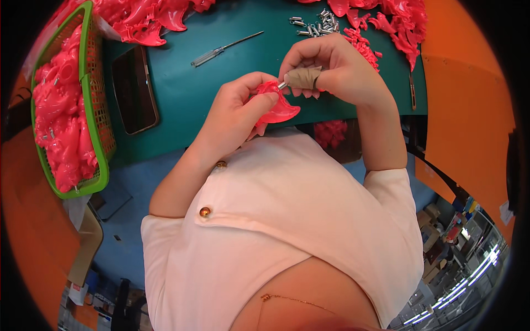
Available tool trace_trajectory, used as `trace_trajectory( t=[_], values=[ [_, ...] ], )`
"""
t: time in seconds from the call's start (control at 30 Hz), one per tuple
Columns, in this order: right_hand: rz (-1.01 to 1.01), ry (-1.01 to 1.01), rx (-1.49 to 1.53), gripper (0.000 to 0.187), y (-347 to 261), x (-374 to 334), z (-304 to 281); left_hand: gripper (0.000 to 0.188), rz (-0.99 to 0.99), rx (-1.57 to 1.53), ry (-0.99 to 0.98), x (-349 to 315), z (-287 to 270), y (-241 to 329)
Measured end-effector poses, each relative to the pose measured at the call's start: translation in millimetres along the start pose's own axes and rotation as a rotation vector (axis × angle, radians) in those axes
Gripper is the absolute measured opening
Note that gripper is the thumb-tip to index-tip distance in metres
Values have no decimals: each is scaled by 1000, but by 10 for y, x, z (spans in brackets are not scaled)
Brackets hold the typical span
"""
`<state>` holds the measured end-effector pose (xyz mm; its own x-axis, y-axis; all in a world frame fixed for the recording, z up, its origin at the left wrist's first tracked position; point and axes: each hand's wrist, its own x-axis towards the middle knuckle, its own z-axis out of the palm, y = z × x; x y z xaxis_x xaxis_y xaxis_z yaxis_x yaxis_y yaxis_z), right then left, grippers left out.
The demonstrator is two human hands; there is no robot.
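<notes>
Near the table's front edge, my left hand (237, 110) is closed around a curved, glossy pink plastic part (281, 112), its thumb pressed on top. My right hand (342, 66) pinches a small silver spring (282, 85) against the upper end of that part. A tan covering (303, 78) is wrapped around a digit of the right hand. Where the spring meets the plastic is partly hidden by my fingers. Beyond the right hand lies a loose pile of small silver springs (327, 25) with hooked ends.
Left of the green table (182, 121) stands a green-rimmed basket (86, 83) full of pink parts. Beside it lies a dark phone (134, 88). A clear-handled screwdriver (223, 49) rests farther back. Pink parts heap at back left (146, 19) and back right (406, 25).
</notes>
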<state>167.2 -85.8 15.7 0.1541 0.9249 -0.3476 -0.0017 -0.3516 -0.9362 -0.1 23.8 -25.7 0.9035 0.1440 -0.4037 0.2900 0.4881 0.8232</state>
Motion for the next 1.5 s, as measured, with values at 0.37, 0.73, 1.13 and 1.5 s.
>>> trace_trajectory(
  t=[0.37, 0.73, 1.13, 1.5],
  values=[
    [-158, 253, -57, 15, 220, -25, 222, 18, 87, 39, 61, -24, 35, -12],
    [-329, 885, -333, 16, 341, -216, 27, 21, 72, -88, 159, 6, -11, -103],
    [-390, 732, -1137, 19, 884, -234, -927, 23, 73, -329, 112, 11, -69, 1],
    [-431, 652, -1333, 12, 824, -319, -842, 20, 48, -302, 116, 8, -61, -58]
  ],
)
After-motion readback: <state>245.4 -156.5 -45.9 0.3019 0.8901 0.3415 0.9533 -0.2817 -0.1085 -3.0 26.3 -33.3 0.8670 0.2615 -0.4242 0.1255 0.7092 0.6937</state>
